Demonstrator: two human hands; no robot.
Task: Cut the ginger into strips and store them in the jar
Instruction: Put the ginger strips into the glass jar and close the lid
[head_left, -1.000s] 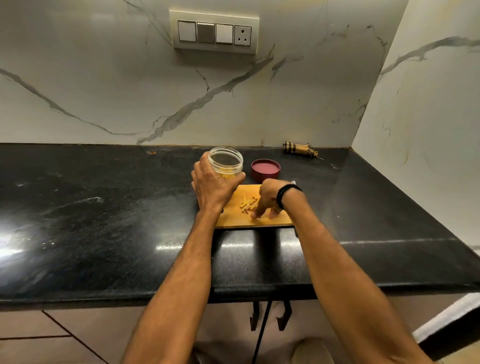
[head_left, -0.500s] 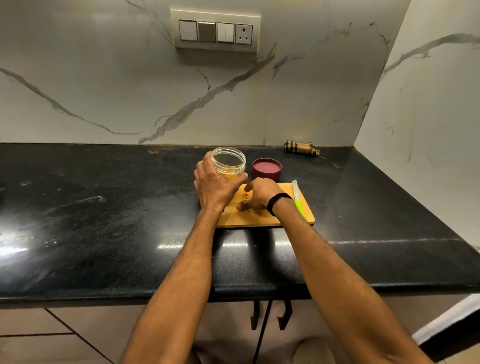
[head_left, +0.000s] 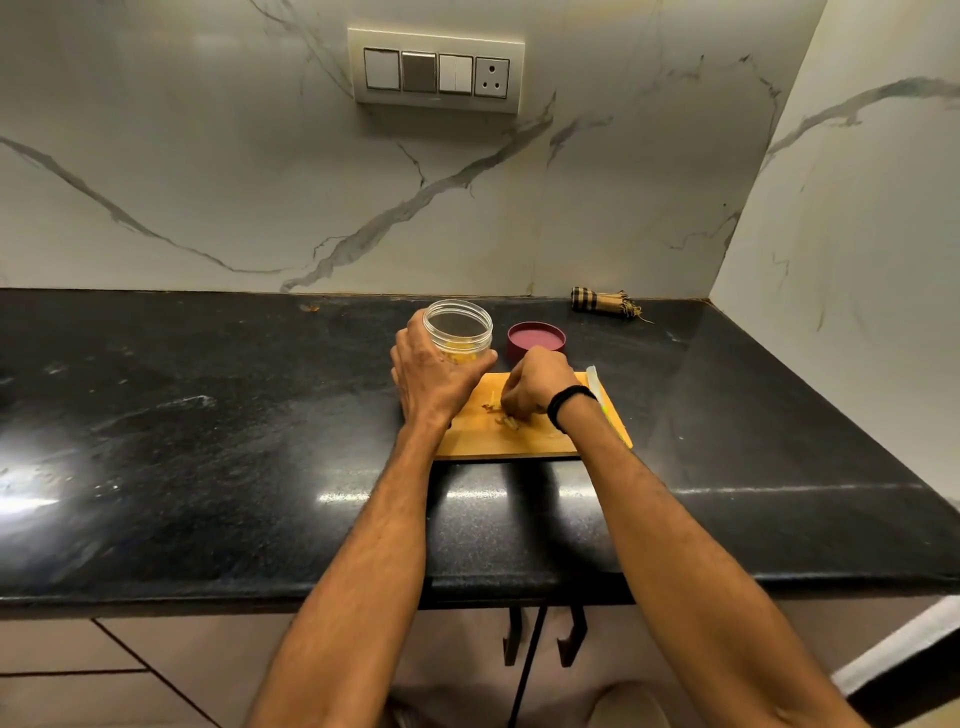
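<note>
Head view: a person stands at a black stone tabletop (head_left: 208, 441) with both bare forearms reaching forward. The left hand (head_left: 434, 374) grips a clear plastic jar (head_left: 458, 332), the fingers (head_left: 415, 328) wrapped round its left side and the thumb across its near side. The jar stands upright and open at the far left corner of a wooden cutting board (head_left: 483, 444), and some yellow pieces show through its wall at the bottom.

The right hand (head_left: 537, 387), with a black wristband (head_left: 569, 402) on the wrist, is knuckles-up over the middle of the board. Its fingers are curled downward and bunched together, pinching a small heap of ginger strips (head_left: 508, 420) that lies on the board; a few loose strips lie just to the left of the fingertips.

A maroon lid (head_left: 536, 338) sits on the tabletop just behind the board, to the right of the jar and apart from it. A knife (head_left: 596, 382) with a pale blade and a green handle lies along the right edge of the board, partly hidden by the right forearm.

Farther back, near the corner of the marble wall, lies a rolled checked cloth (head_left: 602, 302). A switch panel (head_left: 436, 70) with 1 socket is mounted on the wall above.
</note>
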